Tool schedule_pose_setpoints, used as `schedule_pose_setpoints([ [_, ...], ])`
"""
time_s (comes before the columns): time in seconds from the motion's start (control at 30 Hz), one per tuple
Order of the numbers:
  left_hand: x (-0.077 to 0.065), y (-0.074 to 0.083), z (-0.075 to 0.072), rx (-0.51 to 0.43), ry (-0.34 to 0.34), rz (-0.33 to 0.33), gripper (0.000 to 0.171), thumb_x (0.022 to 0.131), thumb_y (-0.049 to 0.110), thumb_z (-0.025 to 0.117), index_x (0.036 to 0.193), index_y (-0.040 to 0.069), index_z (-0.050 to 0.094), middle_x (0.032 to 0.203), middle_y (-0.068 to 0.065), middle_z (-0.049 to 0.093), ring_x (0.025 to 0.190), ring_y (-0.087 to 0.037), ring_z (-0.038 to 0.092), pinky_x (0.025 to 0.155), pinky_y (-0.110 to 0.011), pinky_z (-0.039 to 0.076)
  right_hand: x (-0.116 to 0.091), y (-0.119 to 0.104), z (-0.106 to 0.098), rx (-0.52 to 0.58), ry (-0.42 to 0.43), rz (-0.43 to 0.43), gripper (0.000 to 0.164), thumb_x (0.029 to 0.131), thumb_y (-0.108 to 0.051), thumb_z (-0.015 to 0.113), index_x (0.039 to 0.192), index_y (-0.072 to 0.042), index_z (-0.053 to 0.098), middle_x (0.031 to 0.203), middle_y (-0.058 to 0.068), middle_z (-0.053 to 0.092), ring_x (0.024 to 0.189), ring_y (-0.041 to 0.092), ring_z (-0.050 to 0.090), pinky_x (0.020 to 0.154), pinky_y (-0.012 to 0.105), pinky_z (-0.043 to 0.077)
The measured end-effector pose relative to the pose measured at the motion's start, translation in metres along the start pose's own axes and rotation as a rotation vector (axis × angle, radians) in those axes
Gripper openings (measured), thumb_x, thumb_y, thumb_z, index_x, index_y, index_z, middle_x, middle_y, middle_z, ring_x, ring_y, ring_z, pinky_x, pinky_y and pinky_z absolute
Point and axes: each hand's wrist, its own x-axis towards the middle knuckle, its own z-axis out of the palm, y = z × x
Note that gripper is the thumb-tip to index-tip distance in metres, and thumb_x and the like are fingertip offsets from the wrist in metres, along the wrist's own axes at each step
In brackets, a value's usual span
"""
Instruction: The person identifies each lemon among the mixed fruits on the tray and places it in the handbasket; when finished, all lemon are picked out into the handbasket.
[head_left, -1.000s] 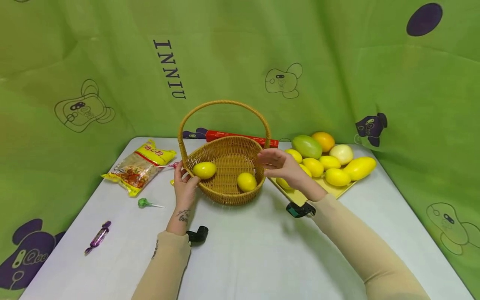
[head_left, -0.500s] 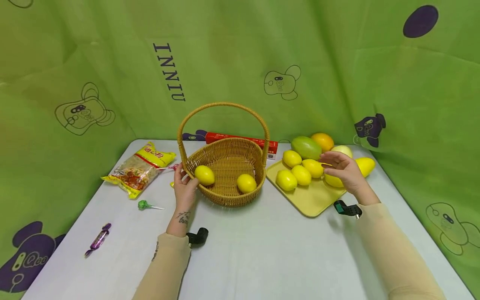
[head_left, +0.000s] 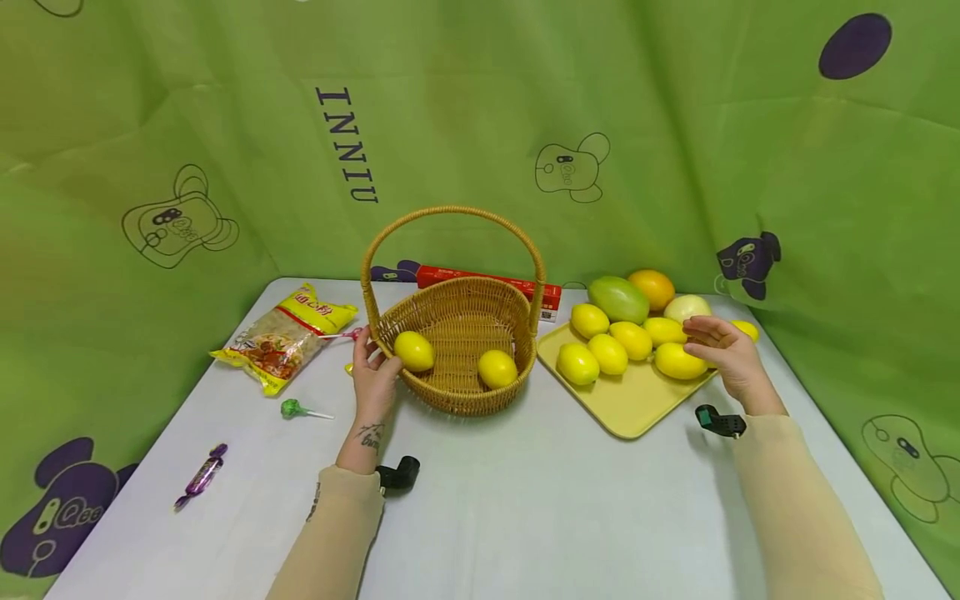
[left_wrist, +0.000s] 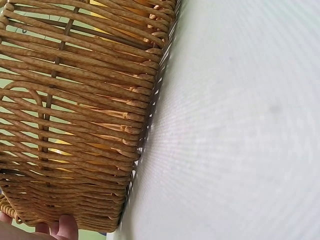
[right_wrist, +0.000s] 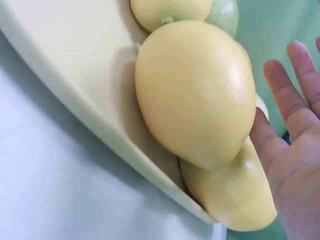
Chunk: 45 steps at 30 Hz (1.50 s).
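Observation:
A brown wicker basket [head_left: 450,333] with a tall arched handle stands mid-table. My left hand [head_left: 374,385] grips its left rim, thumb over the edge; fingertips [left_wrist: 68,226] show against the weave in the left wrist view. One lemon [head_left: 413,351] lies inside by my thumb, another lemon [head_left: 497,368] at the right front. My right hand [head_left: 731,362] is at the right end of a yellow tray [head_left: 630,412], fingers spread and empty. Right beside it sits a lemon [right_wrist: 195,95], large in the right wrist view. A longer yellow fruit [head_left: 746,329] is partly hidden behind that hand.
On the tray are several more lemons, a green oval fruit [head_left: 618,299], an orange fruit [head_left: 651,289] and a pale round fruit [head_left: 687,309]. Left lie a food bag [head_left: 288,337], a green lollipop [head_left: 291,408] and a purple-wrapped candy [head_left: 201,477]. Behind the basket is a red box [head_left: 551,302].
My right hand has moved right, from the basket's right rim to the tray's right end. The left lemon in the basket has shifted slightly and turned. My left hand stays at the rim.

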Motion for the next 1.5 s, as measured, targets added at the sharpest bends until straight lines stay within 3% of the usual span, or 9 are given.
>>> schedule_pose_setpoints([
  [0.33,-0.001,0.001,0.0,-0.004,-0.004,-0.005,0.078,0.075,-0.009,0.047,0.145,0.019,0.026,0.133,-0.023,0.032,0.115,-0.031,0.042,0.072,-0.014,0.043,0.0,0.008,0.0,-0.13,-0.006,0.078,0.038,0.081,0.007,0.062,0.117,-0.005,0.055,0.105,-0.012,0.062,0.099,0.002,0.054,0.078,0.008,0.045],
  [0.53,-0.001,0.001,0.0,-0.007,0.002,-0.008,0.078,0.075,-0.009,0.047,0.145,0.019,0.027,0.133,-0.023,0.032,0.114,-0.031,0.042,0.072,-0.015,0.043,0.0,0.014,0.003,-0.376,-0.01,0.127,0.046,0.082,-0.006,0.067,0.123,0.002,0.048,0.107,-0.017,0.056,0.101,-0.001,0.048,0.079,0.004,0.041],
  [0.67,-0.001,0.001,0.0,-0.005,0.005,-0.006,0.077,0.075,-0.009,0.047,0.144,0.018,0.028,0.132,-0.023,0.032,0.113,-0.031,0.043,0.072,-0.015,0.044,0.0,0.017,0.007,-0.568,-0.023,0.197,0.061,0.082,-0.016,0.068,0.131,0.006,0.039,0.124,0.005,0.051,0.106,0.005,0.044,0.08,0.003,0.038],
  [0.77,-0.001,0.001,0.0,-0.009,0.002,-0.011,0.077,0.075,-0.009,0.047,0.144,0.019,0.028,0.133,-0.023,0.032,0.113,-0.03,0.043,0.073,-0.015,0.043,-0.002,0.017,0.01,-0.663,-0.035,0.259,0.067,0.081,-0.02,0.069,0.134,0.005,0.036,0.135,0.022,0.04,0.114,0.02,0.041,0.079,0.006,0.037],
  [0.83,-0.001,0.001,0.0,-0.011,-0.003,-0.017,0.077,0.075,-0.009,0.047,0.144,0.02,0.028,0.134,-0.022,0.032,0.114,-0.03,0.043,0.073,-0.015,0.043,-0.004,0.018,0.011,-0.687,-0.036,0.277,0.069,0.08,-0.022,0.07,0.134,0.004,0.036,0.137,0.026,0.036,0.117,0.029,0.038,0.08,0.009,0.037],
  [1.0,-0.001,0.002,-0.001,-0.026,-0.012,-0.023,0.078,0.075,-0.009,0.047,0.145,0.02,0.026,0.134,-0.022,0.031,0.114,-0.03,0.042,0.072,-0.015,0.044,-0.006,0.02,0.009,-0.658,-0.021,0.242,0.069,0.077,-0.023,0.072,0.131,0.005,0.039,0.133,0.026,0.039,0.115,0.032,0.038,0.083,0.02,0.039],
  [1.2,0.0,0.001,0.0,-0.035,-0.005,-0.021,0.079,0.074,-0.01,0.047,0.145,0.02,0.026,0.135,-0.022,0.031,0.115,-0.031,0.042,0.072,-0.015,0.043,-0.007,0.017,0.009,-0.625,0.051,0.24,0.063,0.081,-0.025,0.069,0.129,0.003,0.041,0.128,0.015,0.041,0.103,0.015,0.041,0.077,0.008,0.039],
  [1.4,-0.001,0.002,0.0,-0.011,0.0,-0.015,0.078,0.074,-0.01,0.047,0.145,0.019,0.027,0.134,-0.022,0.032,0.114,-0.031,0.043,0.074,-0.015,0.043,-0.007,0.003,0.019,-0.455,0.069,0.199,0.048,0.083,-0.016,0.068,0.125,-0.007,0.047,0.111,-0.015,0.045,0.095,0.001,0.042,0.076,0.006,0.042],
  [1.5,-0.001,0.002,0.001,-0.008,0.0,-0.013,0.078,0.074,-0.01,0.047,0.145,0.018,0.027,0.133,-0.022,0.033,0.114,-0.031,0.043,0.074,-0.015,0.044,-0.006,-0.003,0.028,-0.342,0.047,0.159,0.043,0.082,-0.009,0.066,0.122,-0.011,0.05,0.109,-0.017,0.048,0.096,0.0,0.045,0.076,0.006,0.043],
])
